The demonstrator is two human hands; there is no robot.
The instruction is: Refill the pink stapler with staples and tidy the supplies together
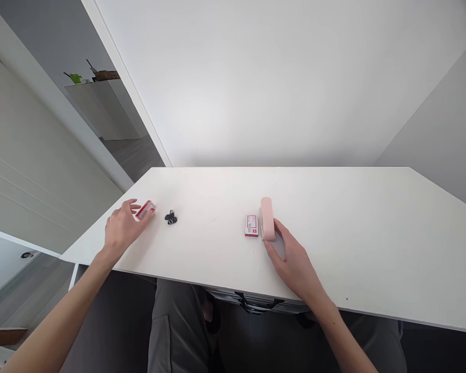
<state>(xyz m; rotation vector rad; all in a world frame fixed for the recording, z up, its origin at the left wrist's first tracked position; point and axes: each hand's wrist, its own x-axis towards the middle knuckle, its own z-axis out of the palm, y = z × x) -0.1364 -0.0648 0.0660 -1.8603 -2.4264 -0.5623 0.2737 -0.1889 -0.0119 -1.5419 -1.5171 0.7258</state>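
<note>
A small red-and-white box (146,210), apparently of staples, is pinched between the thumb and fingers of my left hand (125,226) at the table's left side. To its right lie black binder clips (171,217), bunched together; I cannot tell how many. A pink stapler (267,218) lies lengthwise near the middle of the table. My right hand (293,258) has its thumb and forefinger around the stapler's near end. Just left of the stapler, a second red-and-white box (251,226) lies flat, label up.
The white table (353,233) has angled left and right ends and backs onto a white wall (275,77). Below its front edge are my legs (178,326) and a black handle (258,303). A cabinet (104,109) stands beyond the doorway at the left.
</note>
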